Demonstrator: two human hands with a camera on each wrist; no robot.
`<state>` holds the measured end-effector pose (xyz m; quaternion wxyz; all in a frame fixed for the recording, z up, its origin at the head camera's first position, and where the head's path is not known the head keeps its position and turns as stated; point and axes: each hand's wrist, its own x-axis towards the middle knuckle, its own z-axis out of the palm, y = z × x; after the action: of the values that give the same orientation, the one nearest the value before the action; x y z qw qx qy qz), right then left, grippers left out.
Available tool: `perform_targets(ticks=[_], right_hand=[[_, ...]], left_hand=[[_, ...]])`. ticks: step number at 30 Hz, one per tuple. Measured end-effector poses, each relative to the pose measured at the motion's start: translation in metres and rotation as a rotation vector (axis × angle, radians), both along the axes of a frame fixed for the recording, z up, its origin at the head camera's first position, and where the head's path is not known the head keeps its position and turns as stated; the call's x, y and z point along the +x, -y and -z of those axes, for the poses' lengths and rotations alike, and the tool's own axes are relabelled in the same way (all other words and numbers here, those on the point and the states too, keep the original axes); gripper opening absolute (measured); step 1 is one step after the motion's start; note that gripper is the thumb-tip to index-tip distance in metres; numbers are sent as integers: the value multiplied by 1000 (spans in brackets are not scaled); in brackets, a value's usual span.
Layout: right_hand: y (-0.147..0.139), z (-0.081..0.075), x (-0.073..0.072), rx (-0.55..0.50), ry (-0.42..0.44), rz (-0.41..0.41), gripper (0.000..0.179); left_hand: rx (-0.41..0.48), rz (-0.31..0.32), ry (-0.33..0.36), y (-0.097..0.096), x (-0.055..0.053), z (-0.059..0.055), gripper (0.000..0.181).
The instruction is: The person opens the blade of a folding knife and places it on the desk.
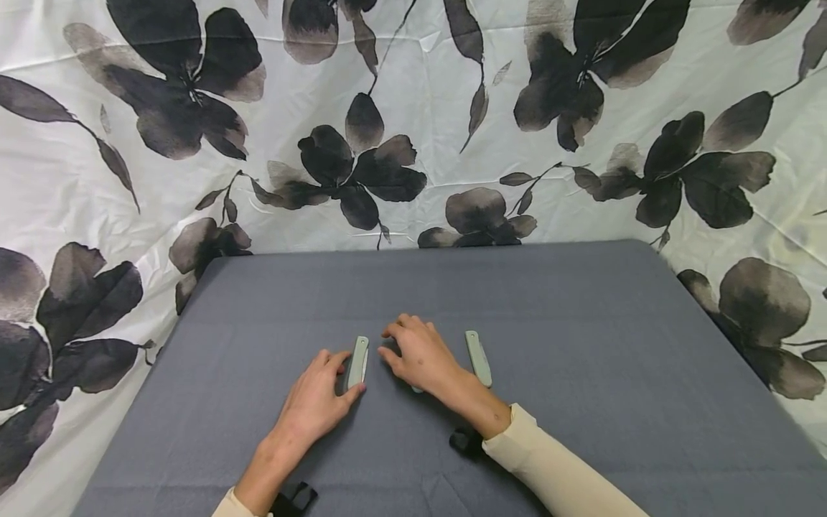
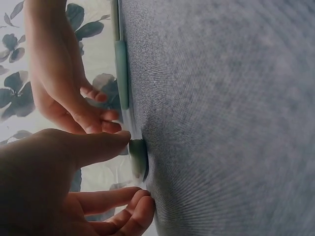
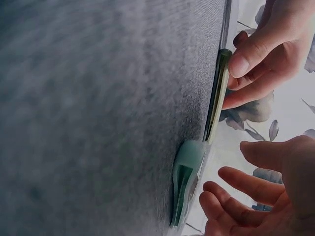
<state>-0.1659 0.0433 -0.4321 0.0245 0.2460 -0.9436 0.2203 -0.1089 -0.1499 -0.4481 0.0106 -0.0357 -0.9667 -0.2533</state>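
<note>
A pale green folding knife (image 1: 358,362) with a silvery edge lies on the grey cloth. My left hand (image 1: 316,398) holds it lightly, thumb at its near end and fingers along its left side; in the left wrist view this knife (image 2: 138,158) sits between thumb and fingers. To its right my right hand (image 1: 423,355) hovers with loosely bent fingers and nothing in them. Beneath that wrist a second green knife (image 1: 417,390) is mostly hidden; the right wrist view shows its slotted handle (image 3: 184,182). A third green knife (image 1: 478,359) lies right of the right hand.
The grey cloth-covered table (image 1: 549,301) spreads around the hands. Behind and beside it hangs a white sheet (image 1: 452,86) with dark flowers. Black wrist mounts (image 1: 465,441) sit under both wrists.
</note>
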Motion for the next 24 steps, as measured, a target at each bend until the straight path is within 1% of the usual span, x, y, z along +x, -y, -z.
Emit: perform_targets(ticks=[3,11,18,24], right_hand=[[2,1,-1,5,14,-4,30],[6,3,-4,-6,29,0,31],[11,6,-6,16,59,-3,33],[14,4,-8,-2,89,-17,34]], left_hand=[[-2,-1,6,1,1,-1,61],[-6,23,25,2,2,-3,63],[-10,31,17,2,5,-1,64],[2,33,12,2,5,-1,64]])
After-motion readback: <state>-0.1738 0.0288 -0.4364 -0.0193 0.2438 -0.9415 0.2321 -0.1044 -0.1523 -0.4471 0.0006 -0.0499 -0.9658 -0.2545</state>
